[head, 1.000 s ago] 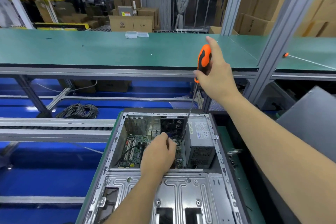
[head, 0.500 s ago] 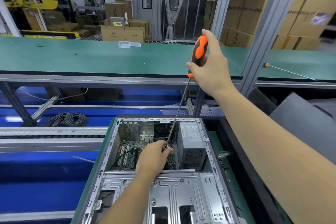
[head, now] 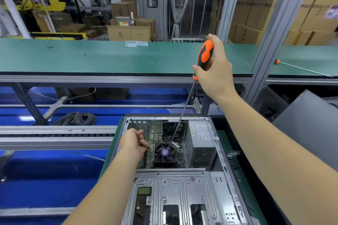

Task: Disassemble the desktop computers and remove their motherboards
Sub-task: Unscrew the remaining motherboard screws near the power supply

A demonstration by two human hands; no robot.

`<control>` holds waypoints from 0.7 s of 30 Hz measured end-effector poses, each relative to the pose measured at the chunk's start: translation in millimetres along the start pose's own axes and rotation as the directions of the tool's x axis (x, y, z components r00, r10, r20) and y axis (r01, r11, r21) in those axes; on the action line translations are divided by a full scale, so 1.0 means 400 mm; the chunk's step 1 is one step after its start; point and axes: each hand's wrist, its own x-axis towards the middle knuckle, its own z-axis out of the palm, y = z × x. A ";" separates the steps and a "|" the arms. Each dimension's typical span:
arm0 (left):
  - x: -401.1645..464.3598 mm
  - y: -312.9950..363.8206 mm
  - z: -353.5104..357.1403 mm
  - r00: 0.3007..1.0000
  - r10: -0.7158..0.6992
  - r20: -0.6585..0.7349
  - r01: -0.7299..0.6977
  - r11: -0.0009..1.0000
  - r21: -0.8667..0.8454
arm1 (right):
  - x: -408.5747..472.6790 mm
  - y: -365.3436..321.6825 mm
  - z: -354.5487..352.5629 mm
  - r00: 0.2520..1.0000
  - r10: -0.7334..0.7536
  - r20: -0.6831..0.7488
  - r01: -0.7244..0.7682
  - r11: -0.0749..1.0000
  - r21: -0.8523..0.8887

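An open desktop computer case (head: 170,179) lies on its side at the near edge of the green-matted worktop (head: 243,175), its motherboard (head: 151,148) exposed in the far half beside the grey power supply (head: 200,144) and the black CPU fan (head: 165,152). The left hand (head: 133,142) hovers over the board's left part, forearm reaching in from the near side, fingers loosely curled with the tips drawn together; whether they pinch anything cannot be told. The right hand (head: 214,71) is raised high above the case, arm outstretched, gripping the orange-and-black handle of a long screwdriver (head: 205,55), whose thin shaft slants down to a point just beyond the fan.
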 end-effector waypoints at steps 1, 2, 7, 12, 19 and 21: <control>0.004 0.030 -0.012 0.998 0.056 -0.001 -0.056 0.992 0.110 | -0.008 0.007 0.015 1.000 0.002 0.012 -0.002 1.000 0.009; 0.012 0.054 -0.030 0.981 0.193 -0.018 -0.177 0.927 0.331 | -0.015 0.013 0.029 1.000 -0.002 0.022 0.001 1.000 0.014; 0.077 0.104 -0.165 0.723 0.616 0.312 -0.354 -0.058 0.934 | -0.044 0.025 0.093 0.998 -0.056 0.036 0.056 0.998 0.009; 0.134 0.062 -0.181 0.860 0.433 0.270 -0.327 0.060 0.943 | -0.053 0.033 0.115 0.998 -0.068 -0.002 0.068 0.997 0.021; 0.104 0.019 -0.191 0.846 0.470 0.250 -0.335 0.104 0.936 | -0.064 0.055 0.169 0.999 0.025 0.035 -0.027 0.998 0.057; 0.095 0.009 -0.184 0.849 0.462 0.256 -0.340 0.107 0.934 | -0.083 0.057 0.204 0.995 0.027 0.091 -0.031 0.998 0.047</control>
